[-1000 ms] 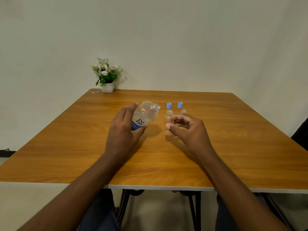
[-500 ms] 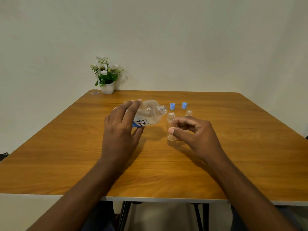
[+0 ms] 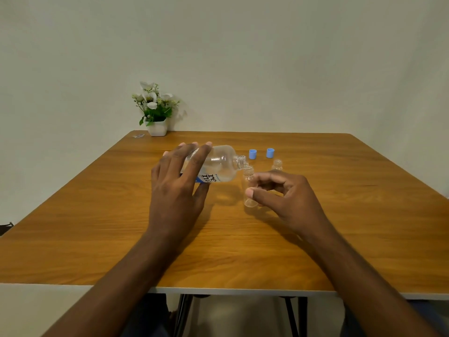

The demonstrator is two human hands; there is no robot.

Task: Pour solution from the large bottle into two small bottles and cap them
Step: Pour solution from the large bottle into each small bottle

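Large bottle (image 3: 220,166) lies tipped sideways in my left hand (image 3: 178,188), fingers wrapped over and hiding most of its label, mouth at the rim of the small bottle (image 3: 249,187) pinched upright in my right hand (image 3: 286,198). Behind my knuckles, only the second small bottle's (image 3: 277,164) neck shows; two blue caps (image 3: 252,153) sit beyond.

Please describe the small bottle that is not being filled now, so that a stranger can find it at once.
Start at the wooden table and find the two blue caps near its middle. Just in front of the right cap stands a small clear bottle, open and upright. Unlike its twin, no hand holds it and the large bottle does not tip over it.
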